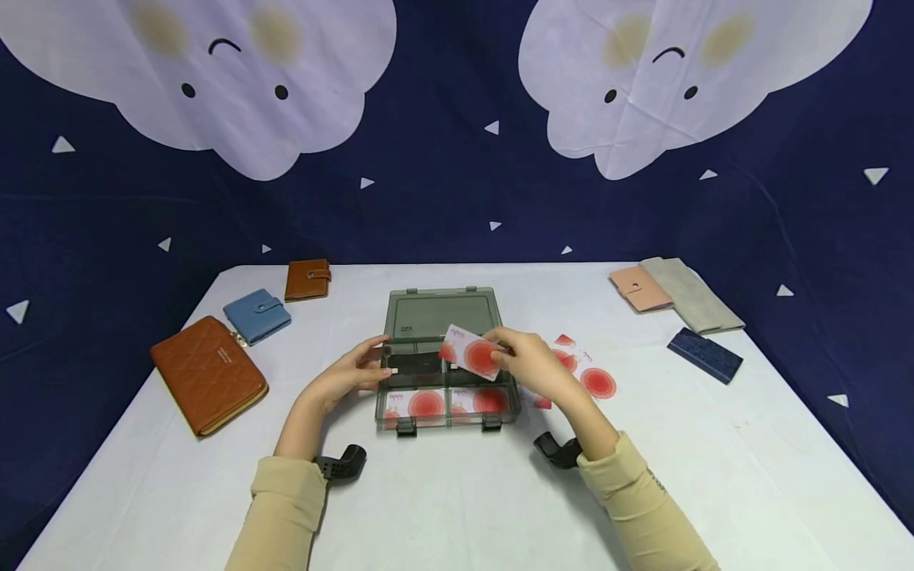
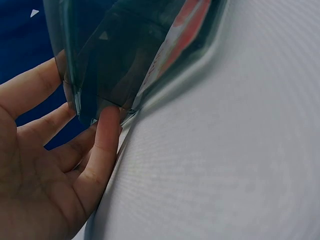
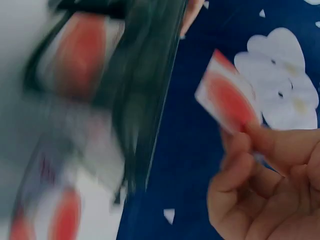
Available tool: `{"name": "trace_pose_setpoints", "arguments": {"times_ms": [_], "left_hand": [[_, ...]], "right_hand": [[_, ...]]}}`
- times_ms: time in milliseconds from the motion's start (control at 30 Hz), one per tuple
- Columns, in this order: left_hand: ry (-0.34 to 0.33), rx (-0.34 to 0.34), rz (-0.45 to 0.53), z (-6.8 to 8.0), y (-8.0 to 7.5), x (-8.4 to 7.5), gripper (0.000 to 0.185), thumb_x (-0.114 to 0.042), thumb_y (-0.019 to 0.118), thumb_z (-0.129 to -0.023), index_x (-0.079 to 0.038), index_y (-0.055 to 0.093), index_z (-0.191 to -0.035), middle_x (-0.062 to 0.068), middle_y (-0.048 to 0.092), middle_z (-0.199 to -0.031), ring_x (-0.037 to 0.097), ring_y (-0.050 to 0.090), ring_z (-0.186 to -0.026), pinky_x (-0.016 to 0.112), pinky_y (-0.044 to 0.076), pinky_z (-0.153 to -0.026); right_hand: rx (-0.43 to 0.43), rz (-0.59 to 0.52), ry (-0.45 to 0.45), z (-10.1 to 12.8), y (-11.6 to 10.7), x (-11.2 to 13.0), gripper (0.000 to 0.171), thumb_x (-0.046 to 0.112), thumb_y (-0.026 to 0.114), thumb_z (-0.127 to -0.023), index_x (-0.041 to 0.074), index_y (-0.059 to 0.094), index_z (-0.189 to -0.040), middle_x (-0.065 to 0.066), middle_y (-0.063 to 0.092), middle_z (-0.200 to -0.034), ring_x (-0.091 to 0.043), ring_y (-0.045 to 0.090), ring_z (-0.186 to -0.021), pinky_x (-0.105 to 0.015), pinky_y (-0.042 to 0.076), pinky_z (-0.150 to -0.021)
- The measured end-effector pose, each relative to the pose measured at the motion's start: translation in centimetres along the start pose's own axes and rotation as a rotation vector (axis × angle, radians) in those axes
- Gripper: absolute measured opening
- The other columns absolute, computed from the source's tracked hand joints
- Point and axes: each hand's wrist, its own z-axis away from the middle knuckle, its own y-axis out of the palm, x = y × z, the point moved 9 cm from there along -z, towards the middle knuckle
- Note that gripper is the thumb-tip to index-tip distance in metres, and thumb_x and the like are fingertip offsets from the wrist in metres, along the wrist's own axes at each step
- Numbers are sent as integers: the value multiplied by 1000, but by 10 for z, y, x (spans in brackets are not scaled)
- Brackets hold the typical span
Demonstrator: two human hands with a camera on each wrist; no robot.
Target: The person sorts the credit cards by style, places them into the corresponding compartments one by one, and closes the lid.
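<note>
A translucent grey-green plastic storage box (image 1: 514,408) lies with its lid (image 1: 443,313) folded back. Cards (image 1: 424,404) printed with red circles lie in its two front compartments; the back two look dark inside. My left hand (image 1: 346,377) holds the box by its left side, and in the left wrist view the thumb (image 2: 106,132) presses the wall with fingers around the corner. Above the back right compartment, my right hand (image 1: 539,366) pinches a white card with a red circle (image 1: 471,353) between thumb and fingers. That card hangs tilted in the air.
Loose cards (image 1: 598,383) lie right of the box, partly behind the right forearm. On the left are a large brown wallet (image 1: 210,373), a blue wallet (image 1: 257,315) and a small brown one (image 1: 307,280). Pink (image 1: 640,288), grey (image 1: 693,293) and navy (image 1: 705,355) wallets lie right.
</note>
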Motion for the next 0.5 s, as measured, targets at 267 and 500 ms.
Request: {"name": "trace_pose_setpoints", "arguments": {"times_ms": [267, 500], "left_hand": [[6, -2, -6, 0, -1, 0, 74, -12, 61, -87, -6, 19, -147, 26, 22, -146, 32, 44, -116, 31, 48, -83], [4, -8, -24, 0, -1, 0, 73, -13, 61, -87, -7, 20, -147, 27, 26, -143, 30, 46, -113, 31, 47, -84]], "right_hand": [[169, 47, -55, -5, 54, 27, 35, -11, 48, -84, 9, 59, -109, -8, 66, -85, -18, 58, -74, -32, 45, -65], [211, 39, -60, -2, 78, 33, 13, 2, 50, -92, 12, 52, -101, 0, 50, -60, -10, 38, -52, -23, 34, -51]]}}
